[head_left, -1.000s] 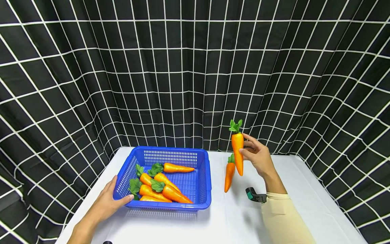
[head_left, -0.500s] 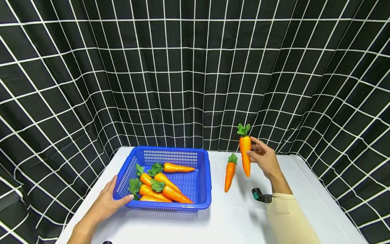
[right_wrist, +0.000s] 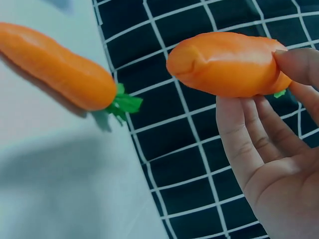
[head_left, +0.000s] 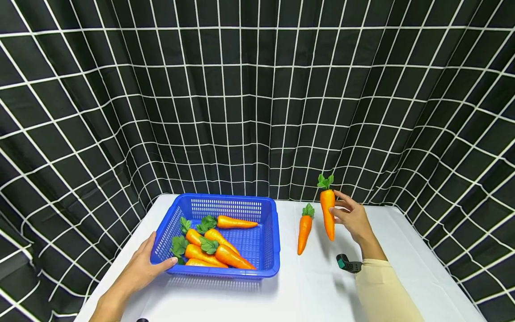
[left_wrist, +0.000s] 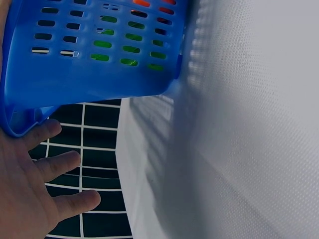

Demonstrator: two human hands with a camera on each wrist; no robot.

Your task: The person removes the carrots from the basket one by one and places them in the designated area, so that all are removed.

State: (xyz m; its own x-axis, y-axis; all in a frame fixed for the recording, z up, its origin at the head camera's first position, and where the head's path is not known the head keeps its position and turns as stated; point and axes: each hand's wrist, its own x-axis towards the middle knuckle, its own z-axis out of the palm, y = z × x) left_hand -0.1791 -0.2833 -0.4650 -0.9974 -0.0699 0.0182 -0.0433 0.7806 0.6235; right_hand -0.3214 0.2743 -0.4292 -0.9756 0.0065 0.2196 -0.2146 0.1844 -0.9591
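Observation:
In the head view my right hand [head_left: 354, 221] pinches an orange carrot [head_left: 328, 214] with green leaves, leaves up and tip down. The right wrist view shows this carrot [right_wrist: 224, 64] between thumb and fingers. Just left of it, another carrot [head_left: 305, 232] lies on the white table, leaves pointing to the back. My left hand [head_left: 141, 266] rests at the near left corner of a blue basket [head_left: 270, 241], its thumb on the rim. In the left wrist view the fingers [left_wrist: 77, 201] are straight and spread beside the basket wall [left_wrist: 75, 79]. Several carrots [head_left: 233, 257] lie inside the basket.
A black curtain [head_left: 253, 112] with a white grid stands behind and on both sides of the table [head_left: 281, 299]. A black band with a green part [head_left: 349, 264] is on the right wrist. The basket's right wall lies between its carrots and the one on the table.
My right hand has moved right with its carrot, away from the carrot on the table, and then lower. The left hand and basket stay in place.

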